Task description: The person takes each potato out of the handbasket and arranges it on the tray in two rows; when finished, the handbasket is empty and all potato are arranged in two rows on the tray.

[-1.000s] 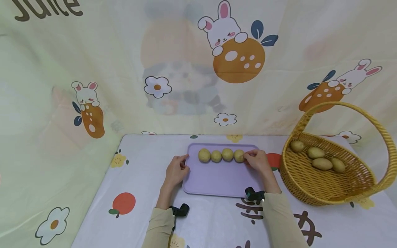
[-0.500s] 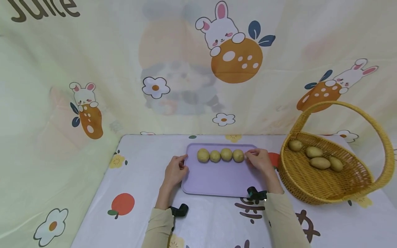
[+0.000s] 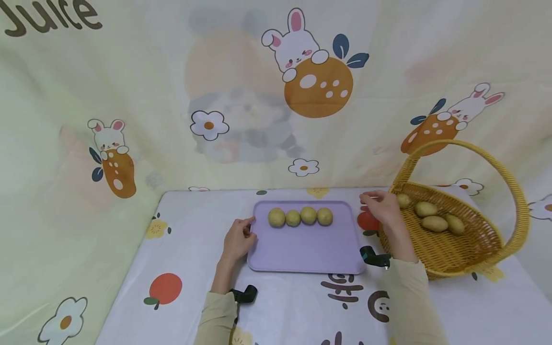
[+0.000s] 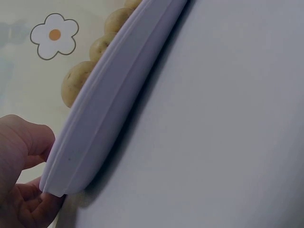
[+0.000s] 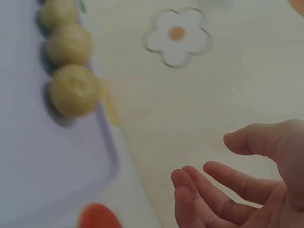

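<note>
Several round potatoes (image 3: 276,217) stand in a row along the back of a lilac tray (image 3: 302,249). My left hand (image 3: 238,239) holds the tray's left edge, its fingers curled at the rim; in the left wrist view, thumb and fingers meet the end of the tray wall (image 4: 95,118). Part of that grip is hidden. Off the tray to the right, my right hand (image 3: 385,208) is in front of the left rim of a wicker basket (image 3: 444,258). Seen from the right wrist, its fingers (image 5: 228,199) are loosely bent and apart from the thumb, holding nothing.
More potatoes (image 3: 434,224) lie in the basket, whose tall arched handle (image 3: 496,167) rises over it. A patterned cloth (image 3: 202,211) covers the table, and a printed curtain (image 3: 241,158) hangs behind its back edge.
My right hand has left the rightmost potato in the row and moved right to the basket's edge. My left hand stays at the tray. The head view has shifted slightly.
</note>
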Motion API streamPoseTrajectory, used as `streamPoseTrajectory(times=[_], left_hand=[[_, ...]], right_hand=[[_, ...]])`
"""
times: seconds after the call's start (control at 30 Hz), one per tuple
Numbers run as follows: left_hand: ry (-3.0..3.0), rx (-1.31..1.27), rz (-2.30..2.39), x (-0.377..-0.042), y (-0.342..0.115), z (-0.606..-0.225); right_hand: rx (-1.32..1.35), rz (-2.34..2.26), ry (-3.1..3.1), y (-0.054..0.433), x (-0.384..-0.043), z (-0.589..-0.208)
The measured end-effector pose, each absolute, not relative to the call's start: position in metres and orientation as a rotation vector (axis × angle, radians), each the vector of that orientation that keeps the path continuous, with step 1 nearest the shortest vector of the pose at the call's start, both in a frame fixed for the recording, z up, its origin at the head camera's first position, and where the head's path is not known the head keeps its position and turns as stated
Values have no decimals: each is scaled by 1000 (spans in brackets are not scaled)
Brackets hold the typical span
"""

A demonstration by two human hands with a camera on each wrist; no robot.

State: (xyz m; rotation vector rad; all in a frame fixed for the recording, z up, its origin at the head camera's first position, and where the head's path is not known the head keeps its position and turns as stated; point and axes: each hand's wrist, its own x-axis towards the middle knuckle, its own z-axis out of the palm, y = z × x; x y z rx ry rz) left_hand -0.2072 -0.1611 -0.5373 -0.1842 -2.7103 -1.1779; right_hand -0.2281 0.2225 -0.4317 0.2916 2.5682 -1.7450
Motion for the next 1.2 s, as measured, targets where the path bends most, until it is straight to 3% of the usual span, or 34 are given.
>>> streamPoseTrajectory(times=[0.3, 0.6, 0.87, 1.2], left_hand=[[-2719, -177, -1173, -207, -165, -540], [-2722, -169, -1177, -207, -162, -539], [-2724, -155, -1177, -207, -162, -541], [-2708, -134, -1205, -208, -161, -542]], right_hand=[[477, -1891, 2458, 279, -220, -427], [1029, -2193, 1979, 333, -205, -441], [1380, -2370, 1705, 352, -190, -445], [1458, -2326, 1733, 358, -186, -455]])
